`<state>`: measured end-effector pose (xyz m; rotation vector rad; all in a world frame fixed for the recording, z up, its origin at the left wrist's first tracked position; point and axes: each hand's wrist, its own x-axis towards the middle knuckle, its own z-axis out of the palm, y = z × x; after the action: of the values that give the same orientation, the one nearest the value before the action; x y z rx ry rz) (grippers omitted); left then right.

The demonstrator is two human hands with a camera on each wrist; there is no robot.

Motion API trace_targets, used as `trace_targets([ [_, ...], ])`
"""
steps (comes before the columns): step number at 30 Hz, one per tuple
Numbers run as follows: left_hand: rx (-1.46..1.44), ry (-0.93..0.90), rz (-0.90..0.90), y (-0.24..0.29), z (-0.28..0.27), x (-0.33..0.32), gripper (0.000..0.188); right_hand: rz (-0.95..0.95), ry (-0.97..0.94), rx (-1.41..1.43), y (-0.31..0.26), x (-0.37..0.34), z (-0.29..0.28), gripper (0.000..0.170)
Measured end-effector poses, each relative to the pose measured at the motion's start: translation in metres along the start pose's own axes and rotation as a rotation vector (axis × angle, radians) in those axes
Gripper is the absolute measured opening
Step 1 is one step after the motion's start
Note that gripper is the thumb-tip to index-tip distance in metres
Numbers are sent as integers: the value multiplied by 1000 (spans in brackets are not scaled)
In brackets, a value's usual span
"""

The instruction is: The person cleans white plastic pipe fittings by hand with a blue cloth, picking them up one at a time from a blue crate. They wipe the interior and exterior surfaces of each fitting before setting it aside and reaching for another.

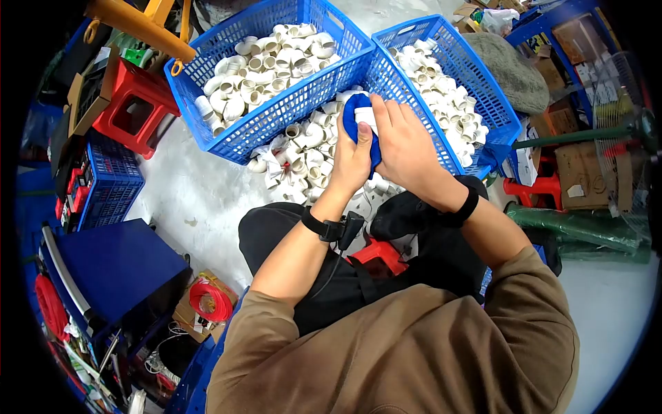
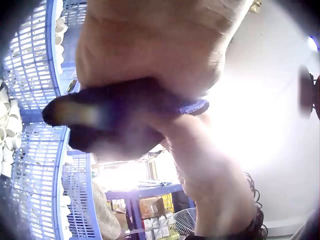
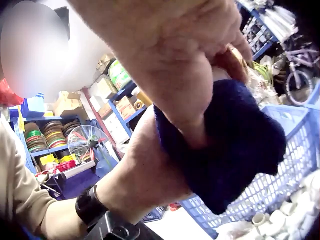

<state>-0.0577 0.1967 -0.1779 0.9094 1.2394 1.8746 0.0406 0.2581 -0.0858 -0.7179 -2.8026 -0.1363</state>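
Note:
In front of the lap, both hands meet around a white plastic pipe fitting (image 1: 365, 119) wrapped partly in a dark blue cloth (image 1: 351, 110). My left hand (image 1: 352, 160) holds the cloth against the fitting from the left, its thumb laid over the front. From the right, my right hand (image 1: 410, 148) grips the fitting, with fingers across its top. In the right wrist view the right thumb presses into the blue cloth (image 3: 245, 135), which hides most of the fitting. Below the hands lies a loose pile of white pipe fittings (image 1: 310, 148) on the floor.
Two blue plastic crates (image 1: 276, 114) full of white fittings stand beyond the pile. A red stool (image 1: 134, 107) is at the left, near a dark blue box-like surface (image 1: 117, 269). An orange metal frame (image 1: 141, 29) juts in at the upper left. A fan (image 1: 620, 138) stands at right.

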Motion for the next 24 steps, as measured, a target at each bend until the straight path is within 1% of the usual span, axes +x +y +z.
trace_targets([
  [1,-3,0,46,2,-1,2,73,-9,13,90,-1,0,-1,90],
  [2,-32,-36,6,7,-4,6,72,-16,25,180,-1,-1,-1,90],
  [3,-59,-72,-38,11,-7,6,72,-10,22,181,-1,-3,-3,90],
  [4,-60,-73,-39,15,-10,6,72,-20,18,299,2,-4,-5,91],
  [5,-109,-123,-218,18,-12,7,68,-31,14,416,6,-4,-6,92],
  [6,-158,-168,-397,19,-14,6,64,-38,1,444,14,-9,1,96],
  [7,-266,-158,-364,18,-9,6,59,-45,-2,446,19,-13,4,96],
  [9,-350,-139,-466,14,-9,7,56,-47,-35,532,26,-19,8,98],
  [10,-408,-84,-516,17,-8,8,54,-46,5,531,25,-23,9,99],
  [11,-546,-33,-591,10,-8,8,52,-60,16,559,24,-24,10,99],
  [13,-715,-57,-637,-9,-12,10,52,-114,-7,544,10,-19,-4,97],
  [14,-814,-64,-628,-18,-11,12,53,-135,39,534,4,-15,-8,95],
  [15,-838,-38,-615,-16,-10,17,62,-137,43,533,1,-13,-9,95],
  [17,-825,14,-608,-11,-12,16,62,-123,-9,400,-1,-10,-10,91],
  [18,-739,25,-564,-4,-9,18,61,-116,-53,350,1,-9,-9,92],
  [19,-652,38,-521,1,-6,18,60,-120,-52,348,3,-10,-6,92],
  [20,-437,63,-406,7,-1,17,55,-63,-96,276,4,-11,-1,93],
  [21,-399,53,-300,1,1,18,50,-9,-139,204,5,-12,3,95],
  [22,-215,75,-265,-5,3,16,49,45,-184,199,3,-14,6,98],
  [23,-29,99,-230,-10,4,13,48,36,-184,200,2,-16,10,98],
  [24,44,127,-126,-8,5,13,48,33,-143,244,1,-18,14,98],
])
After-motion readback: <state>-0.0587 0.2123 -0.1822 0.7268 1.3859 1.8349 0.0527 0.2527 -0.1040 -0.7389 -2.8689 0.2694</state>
